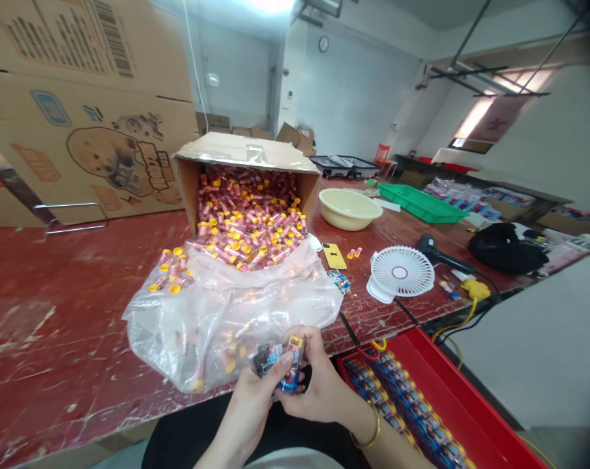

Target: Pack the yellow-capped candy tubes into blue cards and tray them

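A pale-walled room with a round clock [323, 43] on the back wall lies behind a worn red tabletop [25, 312]. Just at its near edge, right of the middle, is a small blue-and-yellow tube [293, 365] in printed packaging. The right hand [319, 381] has its grip closed around this tube, fingers curled behind; the left hand [260, 391] keeps a narrow grip, pinching dark printed wrappers [268, 359], its thumb against the tube (the print is too small to read). Beside them a clear plastic liner [177, 339] spreads toward the near edge from an open carton [255, 151] full of pink, yellow-capped tubes [246, 225]; more lie loose on the liner's left part. Right of the carton are a yellow phone [334, 256], a cream basin [349, 210] and, nearer the right edge, a white fan [401, 272] and a black heat-gun-like tool [441, 254]. A green tray [422, 203] sits farther back. Below the tabletop's near right edge, a red tray [461, 391] holds rows of blue-and-yellow packs [407, 404].
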Demonstrator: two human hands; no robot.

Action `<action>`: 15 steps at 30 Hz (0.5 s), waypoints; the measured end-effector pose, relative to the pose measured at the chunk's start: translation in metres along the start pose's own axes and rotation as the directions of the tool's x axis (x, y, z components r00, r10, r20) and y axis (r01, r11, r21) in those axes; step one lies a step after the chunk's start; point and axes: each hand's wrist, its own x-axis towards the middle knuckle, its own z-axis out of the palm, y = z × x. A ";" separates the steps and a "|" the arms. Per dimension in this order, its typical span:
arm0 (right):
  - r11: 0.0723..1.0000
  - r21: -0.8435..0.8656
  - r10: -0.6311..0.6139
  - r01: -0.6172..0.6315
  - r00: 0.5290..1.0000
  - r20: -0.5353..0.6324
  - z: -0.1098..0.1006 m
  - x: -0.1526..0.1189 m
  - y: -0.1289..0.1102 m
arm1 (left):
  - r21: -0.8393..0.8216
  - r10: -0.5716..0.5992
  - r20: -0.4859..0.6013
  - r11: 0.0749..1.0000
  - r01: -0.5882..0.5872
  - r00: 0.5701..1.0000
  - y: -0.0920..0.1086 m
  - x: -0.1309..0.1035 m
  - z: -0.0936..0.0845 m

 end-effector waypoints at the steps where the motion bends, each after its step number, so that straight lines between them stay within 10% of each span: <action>1: 1.000 -0.005 -0.010 0.010 1.000 -0.005 0.000 0.000 0.001 | -0.012 0.002 -0.002 1.000 -0.003 1.000 -0.001 0.000 0.001; 11: 0.986 -0.169 -0.008 -0.001 0.999 -0.048 -0.005 0.000 -0.001 | 0.052 0.060 -0.066 0.997 -0.057 0.996 -0.005 0.008 -0.002; 15: 0.924 -0.382 -0.001 -0.038 0.995 -0.101 -0.056 -0.012 0.017 | 0.092 -0.125 -0.009 0.988 0.125 0.992 -0.014 0.011 -0.008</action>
